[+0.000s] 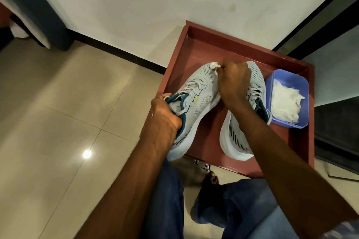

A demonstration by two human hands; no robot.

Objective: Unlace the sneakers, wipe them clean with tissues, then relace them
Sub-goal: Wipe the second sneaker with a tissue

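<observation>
Right grip: the right hand [234,81], at centre right of the frame, has its fingers curled around a small wad of white tissue [215,65]. The tissue is pressed against the toe of the left-hand sneaker [196,91]; only its upper edge shows beyond the knuckles.

Left grip: the left hand [165,112], at frame centre, holds the same sneaker at the collar. The fingers are tucked inside the shoe opening and the thumb side lies over the teal-edged rim. The sneaker is grey mesh with a white sole, and its white laces are threaded through the eyelets. Its toe points toward the top of the frame; its heel overhangs the near edge of the tray [196,44].

The second sneaker [236,137] lies inside the tray just right of the first, partly covered by the right forearm. It is tilted onto its side, with the white sole and dark side stripes facing the camera. Its laces are also in place.

The tray is red-brown with raised walls and rests on the tiled floor [58,102], against a pale wall. In its right-hand part, touching the second sneaker, stands a blue plastic tub [305,91] containing loose white tissues [284,100].

Denim-clad legs and a bare foot [210,179] occupy the bottom of the frame.
</observation>
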